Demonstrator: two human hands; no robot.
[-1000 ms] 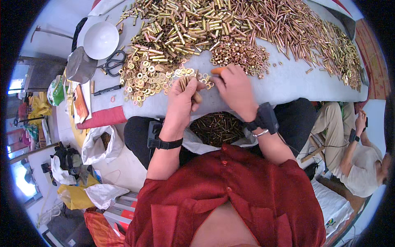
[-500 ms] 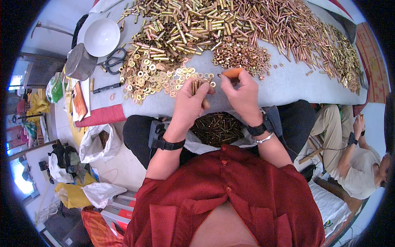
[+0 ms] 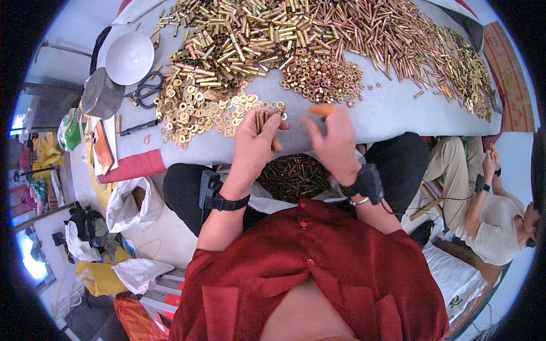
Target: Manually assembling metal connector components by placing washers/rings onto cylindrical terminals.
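My left hand [image 3: 257,142] is closed round a few brass-coloured metal sleeves [image 3: 261,120], their ends showing between thumb and fingers. It is just in front of a heap of flat washers [image 3: 196,113]. My right hand [image 3: 333,136] is apart from it, blurred by motion, with thumb and forefinger spread and nothing visible between them. An orange cover [image 3: 322,109] seems to sit on its forefinger. Beyond that hand lies a pile of small nuts [image 3: 324,77]. Between my knees, below both hands, a white sack [image 3: 267,203] holds many dark threaded rods or bolts [image 3: 293,177].
A large heap of metal sleeves [image 3: 250,40] covers the table's far side, with thinner pieces [image 3: 432,62] rightward. At left are a white bowl [image 3: 129,57], a metal pot [image 3: 102,94], scissors [image 3: 149,91], a black marker [image 3: 139,128] and a phone [image 3: 102,148]. Another person [image 3: 495,221] sits at right.
My right hand has moved away from my left, its thumb and forefinger parting. The left hand keeps its grip on the sleeves. The whole view has shifted slightly.
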